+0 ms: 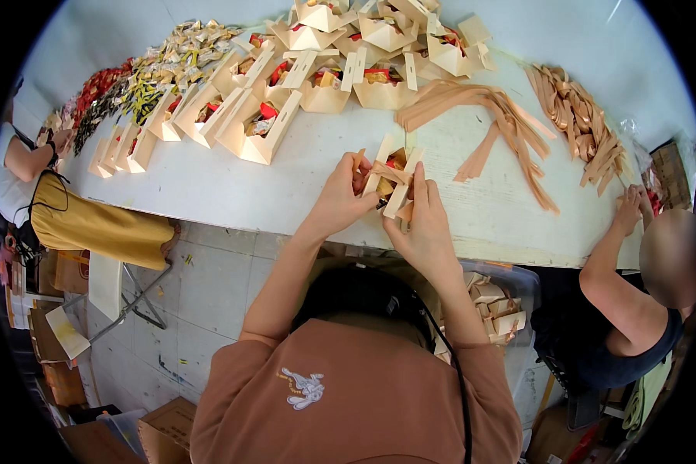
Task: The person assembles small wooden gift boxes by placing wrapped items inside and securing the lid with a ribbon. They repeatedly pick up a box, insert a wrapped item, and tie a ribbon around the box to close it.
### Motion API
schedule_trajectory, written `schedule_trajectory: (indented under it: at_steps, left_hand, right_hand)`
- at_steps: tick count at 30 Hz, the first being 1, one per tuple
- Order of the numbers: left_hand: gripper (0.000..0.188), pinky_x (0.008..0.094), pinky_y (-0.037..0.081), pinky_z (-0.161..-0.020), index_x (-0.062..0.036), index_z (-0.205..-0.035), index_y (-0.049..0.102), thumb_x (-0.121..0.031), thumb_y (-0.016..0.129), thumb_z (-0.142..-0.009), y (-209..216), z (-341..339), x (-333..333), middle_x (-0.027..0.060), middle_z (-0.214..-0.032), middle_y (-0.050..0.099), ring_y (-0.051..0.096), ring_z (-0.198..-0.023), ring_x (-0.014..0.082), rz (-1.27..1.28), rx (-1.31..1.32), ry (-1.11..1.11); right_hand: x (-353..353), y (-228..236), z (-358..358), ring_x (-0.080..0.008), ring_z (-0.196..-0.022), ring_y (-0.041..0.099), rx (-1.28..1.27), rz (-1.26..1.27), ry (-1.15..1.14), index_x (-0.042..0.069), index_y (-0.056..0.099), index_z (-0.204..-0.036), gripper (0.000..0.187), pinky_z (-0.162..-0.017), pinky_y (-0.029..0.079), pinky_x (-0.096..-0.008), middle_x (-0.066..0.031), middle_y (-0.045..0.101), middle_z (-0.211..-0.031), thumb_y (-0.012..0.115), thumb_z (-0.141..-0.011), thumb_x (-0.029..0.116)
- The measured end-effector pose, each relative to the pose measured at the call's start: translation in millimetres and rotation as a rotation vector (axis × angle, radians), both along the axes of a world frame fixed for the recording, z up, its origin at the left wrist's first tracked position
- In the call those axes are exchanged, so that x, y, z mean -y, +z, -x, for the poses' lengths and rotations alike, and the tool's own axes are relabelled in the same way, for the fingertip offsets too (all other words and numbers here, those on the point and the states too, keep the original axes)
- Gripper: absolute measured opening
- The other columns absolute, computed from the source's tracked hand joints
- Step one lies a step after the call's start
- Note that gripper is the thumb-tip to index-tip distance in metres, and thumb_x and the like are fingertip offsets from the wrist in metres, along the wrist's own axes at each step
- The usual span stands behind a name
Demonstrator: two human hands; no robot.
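Near the table's front edge, a small cream cardboard gift box point(397, 203) is between my two hands, its top flaps apart. Red and gold wrapped sweets show inside it. A tan ribbon point(393, 173) runs across the opening between the two side panels. My left hand point(345, 192) is closed at the box's left side, fingertips at the ribbon's left end. Around the right side panel, my right hand point(425, 220) is closed, thumb low and fingers along the outer face. The palms hide part of the box's lower sides.
Rows of filled open boxes point(259, 135) stand at the back left, beside piles of wrapped sweets point(182, 58). Loose tan ribbons point(479, 100) and a bundled heap point(576, 116) lie at right. A plastic bin point(522, 278) holds tied boxes below. Co-workers sit on both sides.
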State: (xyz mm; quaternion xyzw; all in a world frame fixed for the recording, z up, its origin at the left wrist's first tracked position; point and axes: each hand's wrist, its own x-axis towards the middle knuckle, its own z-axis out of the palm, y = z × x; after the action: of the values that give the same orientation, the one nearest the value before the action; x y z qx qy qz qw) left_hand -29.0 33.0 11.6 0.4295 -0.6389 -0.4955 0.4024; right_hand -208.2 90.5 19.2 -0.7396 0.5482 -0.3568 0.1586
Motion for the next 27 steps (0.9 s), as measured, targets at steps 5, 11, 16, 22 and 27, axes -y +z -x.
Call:
schedule_trajectory:
  at_steps: [5, 11, 16, 22, 27]
  left_hand:
    - [0.033, 0.0242, 0.042, -0.075, -0.0045, -0.112, 0.046, -0.005, 0.066, -0.085, -4.4, 7.8, 0.2, 0.0015, -0.094, 0.05, 0.048, -0.084, 0.0068, -0.046, -0.018, 0.014]
    - [0.03, 0.0261, 0.044, -0.077, 0.0004, -0.114, 0.047, -0.009, 0.061, -0.089, -11.8, 4.2, -0.2, 0.006, -0.093, 0.05, 0.047, -0.082, 0.0123, -0.146, -0.301, -0.01]
    - [0.03, 0.0305, 0.047, -0.077, 0.0024, -0.119, 0.046, -0.01, 0.057, -0.094, -17.8, 22.5, -9.0, 0.0077, -0.104, 0.052, 0.053, -0.086, 0.0142, 0.235, 0.051, 0.225]
    - [0.028, 0.0345, 0.049, -0.072, 0.003, -0.12, 0.05, -0.01, 0.057, -0.095, 16.7, 16.2, -13.1, 0.0146, -0.114, 0.051, 0.055, -0.074, 0.0233, 0.303, 0.348, 0.174]
    - [0.036, 0.0319, 0.047, -0.066, -0.0009, -0.131, 0.059, -0.01, 0.059, -0.096, 12.4, 5.5, -17.4, 0.0105, -0.098, 0.059, 0.053, -0.068, 0.016, 0.224, 0.257, 0.04]
  right_hand:
    - [6.0, -11.4, -8.5, -0.0367, -0.1, 0.056, 0.086, 0.043, 0.062, -0.012, 0.024, -0.15, 0.09, -0.088, 0.05, -0.0399, -0.023, 0.047, -0.115, 0.077, -0.083, 0.016]
    - [9.9, -13.5, 1.5, -0.0337, -0.094, 0.057, 0.085, 0.041, 0.153, -0.008, 0.032, -0.149, 0.071, -0.084, 0.05, -0.0389, -0.0205, 0.048, -0.112, 0.067, -0.093, 0.018]
    - [13.9, -12.8, -10.3, -0.0337, -0.086, 0.057, 0.135, 0.055, 0.03, -0.002, 0.044, -0.143, 0.052, -0.077, 0.049, -0.0388, -0.0181, 0.051, -0.103, 0.058, -0.097, 0.016]
    - [22.0, -15.6, -12.6, -0.033, -0.082, 0.056, 0.125, 0.053, 0.047, 0.0, 0.048, -0.143, 0.047, -0.073, 0.049, -0.0402, -0.0166, 0.051, -0.096, 0.054, -0.099, 0.014]
    - [24.0, -22.5, -12.5, -0.0307, -0.082, 0.056, 0.095, 0.105, 0.013, 0.006, 0.052, -0.142, 0.046, -0.072, 0.049, -0.0398, -0.0129, 0.05, -0.09, 0.058, -0.097, 0.014]
